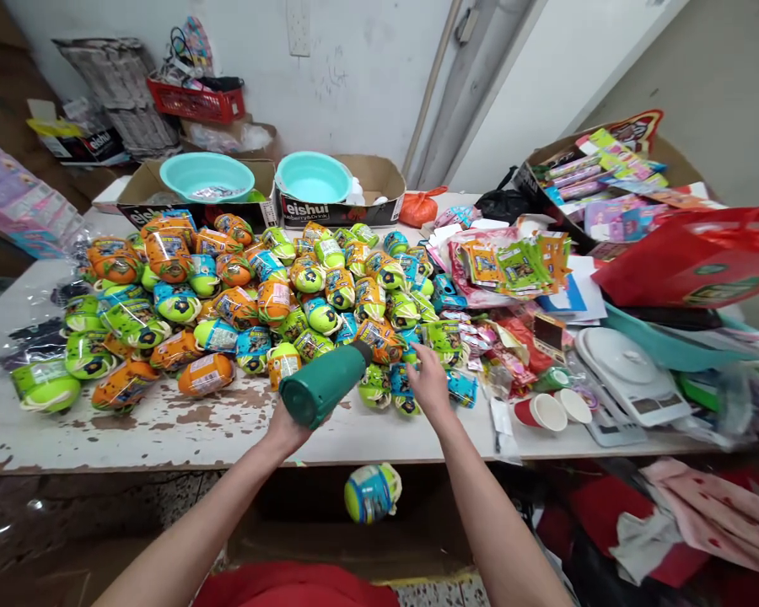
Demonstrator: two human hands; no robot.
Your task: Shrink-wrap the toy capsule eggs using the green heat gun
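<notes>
In my left hand [289, 428] is a green heat gun [325, 386] with a dark nozzle, aimed up and right over the near part of the pile. My right hand [428, 384] is raised beside the pile, fingers apart, holding nothing. Close to its fingers lie blue and green wrapped capsules [444, 341]. The pile [291, 295] holds many egg-shaped plastic capsules in orange, green and blue printed sleeves. Below the table edge, between my forearms, a yellow-green capsule with a blue sleeve [372, 493] is in mid-air above a dark open cardboard box [304, 539].
Two turquoise basins [313, 175] rest in cartons behind the pile. On the right are candy packets [512, 265], paper cups [542, 411], a white scale [632, 371] and a red bag [696, 257]. Clear plastic film [29, 346] lies at the left.
</notes>
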